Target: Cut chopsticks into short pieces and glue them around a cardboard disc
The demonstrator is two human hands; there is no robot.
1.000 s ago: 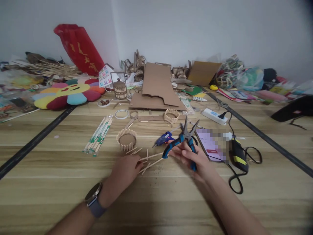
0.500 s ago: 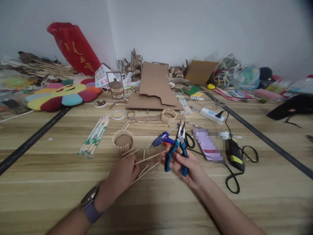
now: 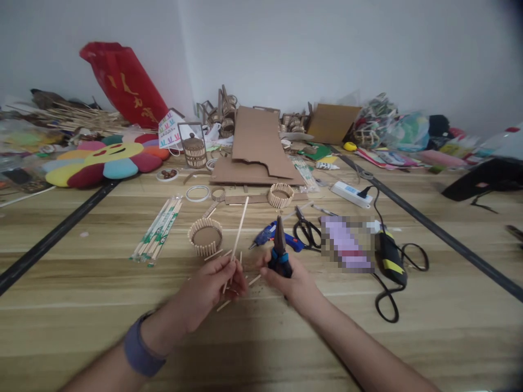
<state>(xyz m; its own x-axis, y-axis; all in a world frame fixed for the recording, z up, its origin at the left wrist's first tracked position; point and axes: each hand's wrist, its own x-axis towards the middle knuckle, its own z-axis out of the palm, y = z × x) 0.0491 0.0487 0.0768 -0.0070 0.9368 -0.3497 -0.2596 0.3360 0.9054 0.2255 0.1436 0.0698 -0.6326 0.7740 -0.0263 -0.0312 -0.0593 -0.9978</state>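
Between the fingers of my left hand (image 3: 223,280) a thin wooden stick (image 3: 240,228) is pinched, its long end tilting up and away. My right hand (image 3: 292,277) grips blue-and-black pliers (image 3: 280,245) whose jaws point up and look closed. Several loose stick pieces lie on the table around and under my left hand, partly hidden by it. Just beyond that hand stands a round holder (image 3: 205,237) of short sticks around a cardboard base. A blue glue gun (image 3: 267,234) lies behind the pliers, and black-handled scissors (image 3: 308,228) rest right of it.
Packaged sticks (image 3: 158,231) lie at left. A second stick ring (image 3: 280,196) sits before cardboard sheets (image 3: 257,141). On the right are a power strip (image 3: 351,194), a blurred-out purple item (image 3: 347,245) and a black-and-yellow device (image 3: 390,253) with a cord. A flower cushion (image 3: 110,158) lies back left.
My left hand has raised the stick from near level to steeply upright. The pliers have turned in my right hand, their handles closing, and moved slightly left.
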